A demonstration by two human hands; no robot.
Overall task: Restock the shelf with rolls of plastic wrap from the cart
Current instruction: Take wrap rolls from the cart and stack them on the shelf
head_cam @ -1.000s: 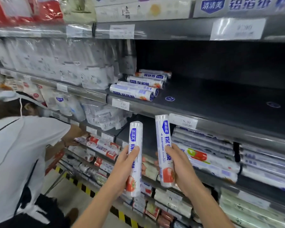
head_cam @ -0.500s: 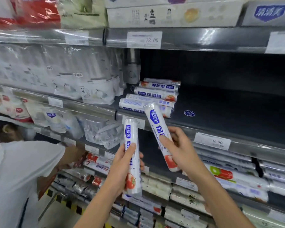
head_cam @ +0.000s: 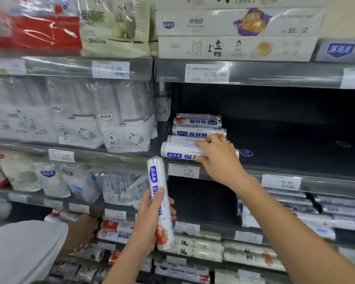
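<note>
My left hand [head_cam: 150, 218] grips an upright roll of plastic wrap [head_cam: 160, 187], white with blue print and a red tomato picture, in front of the shelves. My right hand [head_cam: 215, 156] reaches onto the dark middle shelf [head_cam: 295, 152] and grips the front roll [head_cam: 176, 151], which lies on its side at the shelf's front edge. Behind it lies a row of several more rolls [head_cam: 197, 130] on the shelf's left end. The cart is out of view.
Most of the dark shelf to the right of the rolls is bare. Bagged goods [head_cam: 70, 115] fill the bay on the left. Boxes [head_cam: 234, 33] sit on the shelf above, more rolls [head_cam: 316, 212] below. Another person [head_cam: 25, 251] in white works at lower left.
My right hand has carried its roll up from in front of me and laid it sideways at the front of the row on the shelf. The view moved closer and higher; my left hand stayed.
</note>
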